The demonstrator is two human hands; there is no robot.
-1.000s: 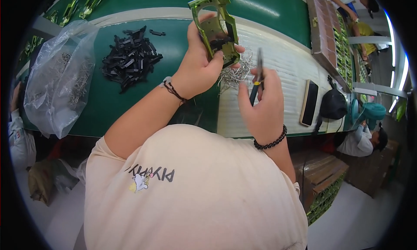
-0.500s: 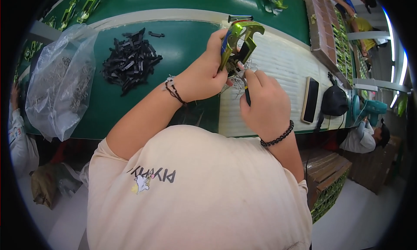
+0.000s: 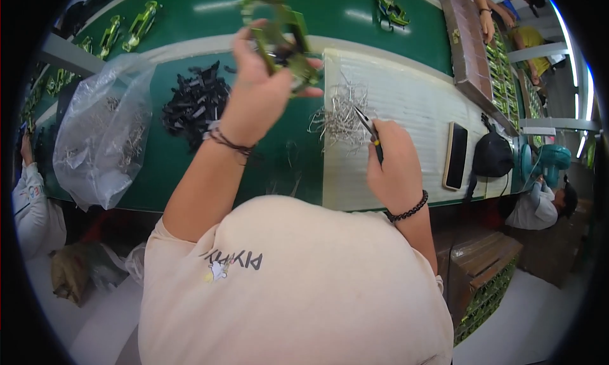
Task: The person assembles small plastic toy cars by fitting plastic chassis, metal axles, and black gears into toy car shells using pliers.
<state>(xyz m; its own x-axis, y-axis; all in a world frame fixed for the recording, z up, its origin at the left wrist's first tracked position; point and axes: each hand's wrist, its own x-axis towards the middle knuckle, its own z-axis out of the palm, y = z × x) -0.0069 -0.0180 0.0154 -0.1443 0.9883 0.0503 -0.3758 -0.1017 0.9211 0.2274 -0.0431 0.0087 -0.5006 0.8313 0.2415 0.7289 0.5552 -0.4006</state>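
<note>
A shiny green plastic housing with a large round opening [image 3: 293, 24] is gripped in my left hand [image 3: 263, 86], raised over the table's far side and slightly smeared by motion. My right hand [image 3: 396, 162] is closed on a pair of needle-nose pliers [image 3: 368, 125]; the jaws point at a loose heap of thin bent metal wire pieces [image 3: 346, 114]. That heap lies on the pale foam sheet [image 3: 412, 92]. Left of my left forearm sits a pile of small black plastic parts [image 3: 193, 105].
A clear plastic bag [image 3: 101, 136] of metal wires stands at the left. Further green housings [image 3: 141, 26] lie beyond the table's raised edge. On the right are a phone [image 3: 455, 156], a black pouch [image 3: 491, 152], a teal fan [image 3: 550, 162] and a brown crate [image 3: 469, 41]. Co-workers sit on both sides.
My left hand has carried the green housing away from the pliers, to the left and farther off. My right hand has lowered slightly with the pliers, and the wire heap now shows.
</note>
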